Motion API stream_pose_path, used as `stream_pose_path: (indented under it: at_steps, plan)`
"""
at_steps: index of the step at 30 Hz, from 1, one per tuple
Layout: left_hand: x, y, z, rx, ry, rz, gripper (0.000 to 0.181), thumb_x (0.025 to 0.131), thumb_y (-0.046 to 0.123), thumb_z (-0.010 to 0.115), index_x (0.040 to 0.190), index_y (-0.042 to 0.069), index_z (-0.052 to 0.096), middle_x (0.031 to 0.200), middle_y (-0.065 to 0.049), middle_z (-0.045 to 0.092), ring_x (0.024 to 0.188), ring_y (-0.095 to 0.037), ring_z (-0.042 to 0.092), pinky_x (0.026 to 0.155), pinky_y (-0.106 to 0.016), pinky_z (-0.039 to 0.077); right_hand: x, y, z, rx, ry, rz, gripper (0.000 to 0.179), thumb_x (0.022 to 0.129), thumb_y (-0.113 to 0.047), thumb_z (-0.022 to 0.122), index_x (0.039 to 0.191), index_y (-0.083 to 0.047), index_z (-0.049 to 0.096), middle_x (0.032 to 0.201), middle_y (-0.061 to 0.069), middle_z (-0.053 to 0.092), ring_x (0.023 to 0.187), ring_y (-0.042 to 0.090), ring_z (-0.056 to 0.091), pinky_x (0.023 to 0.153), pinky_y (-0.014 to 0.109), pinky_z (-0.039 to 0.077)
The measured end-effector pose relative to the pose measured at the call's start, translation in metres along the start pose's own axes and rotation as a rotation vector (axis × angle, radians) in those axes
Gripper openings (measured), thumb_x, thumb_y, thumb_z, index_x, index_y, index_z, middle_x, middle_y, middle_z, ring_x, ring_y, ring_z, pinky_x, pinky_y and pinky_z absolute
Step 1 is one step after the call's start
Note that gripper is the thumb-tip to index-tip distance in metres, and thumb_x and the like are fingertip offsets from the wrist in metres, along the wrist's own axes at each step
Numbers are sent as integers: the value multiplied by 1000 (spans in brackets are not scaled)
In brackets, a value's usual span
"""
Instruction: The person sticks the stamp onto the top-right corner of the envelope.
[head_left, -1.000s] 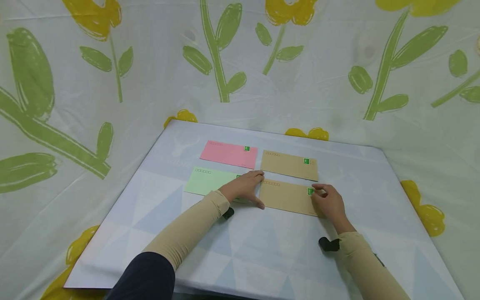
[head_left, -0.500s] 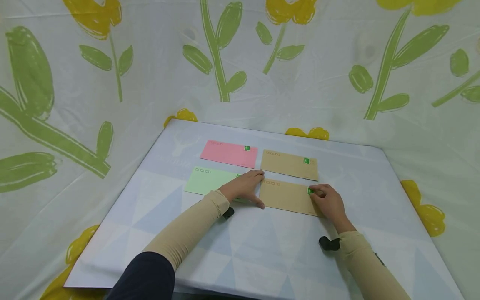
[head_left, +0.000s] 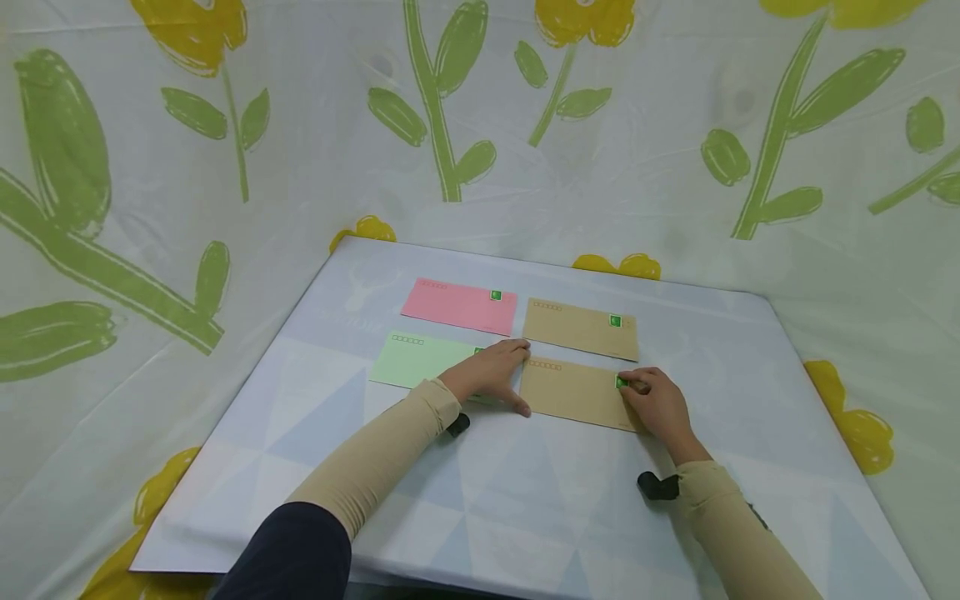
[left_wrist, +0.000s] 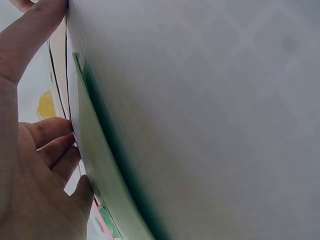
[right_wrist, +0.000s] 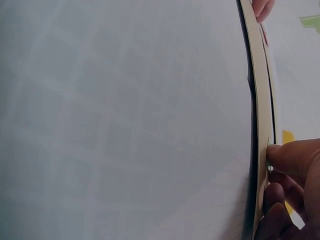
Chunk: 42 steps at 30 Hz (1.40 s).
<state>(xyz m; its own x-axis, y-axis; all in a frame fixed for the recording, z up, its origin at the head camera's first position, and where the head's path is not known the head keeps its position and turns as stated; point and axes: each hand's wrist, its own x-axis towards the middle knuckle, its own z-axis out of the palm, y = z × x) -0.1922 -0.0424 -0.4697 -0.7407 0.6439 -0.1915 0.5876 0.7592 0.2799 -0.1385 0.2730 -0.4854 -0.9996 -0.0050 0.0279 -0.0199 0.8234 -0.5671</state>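
In the head view, the near brown envelope [head_left: 566,393] lies flat, a green stamp [head_left: 621,381] at its upper right. My right hand [head_left: 660,407] is at that corner, thumb and forefinger together at the stamp and partly hiding it. The right wrist view shows the thumb [right_wrist: 292,155] against the envelope face with a green edge beside it. My left hand [head_left: 493,373] rests with thumb and fingers spread along the envelope's left end. It covers the right part of a light green envelope [head_left: 420,360] and most of its stamp.
Behind lie a pink envelope [head_left: 459,307] and another brown envelope [head_left: 577,329], each with a green stamp. All rest on a table [head_left: 450,533] with a pale patterned cover. A flower-printed curtain [head_left: 315,167] hangs behind. Each wrist wears a black camera [head_left: 658,486].
My right fingertips have shifted slightly left, onto the stamp, and cover more of it now. The left hand and the envelopes stay in place; the view drifts slightly.
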Motion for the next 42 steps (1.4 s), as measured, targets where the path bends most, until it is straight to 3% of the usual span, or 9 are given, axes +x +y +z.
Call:
stream_pose_path:
  at_steps: [42]
  plan:
    - [0,0,2,-12,15,-9,113,71,69,81,155,5,40,166,-6,28,153,-20,23,125,-31,21,2,0,1,2,0,11,34,98,-15,65,129,-3,69,132,23,57,105,38,62,87,53,52]
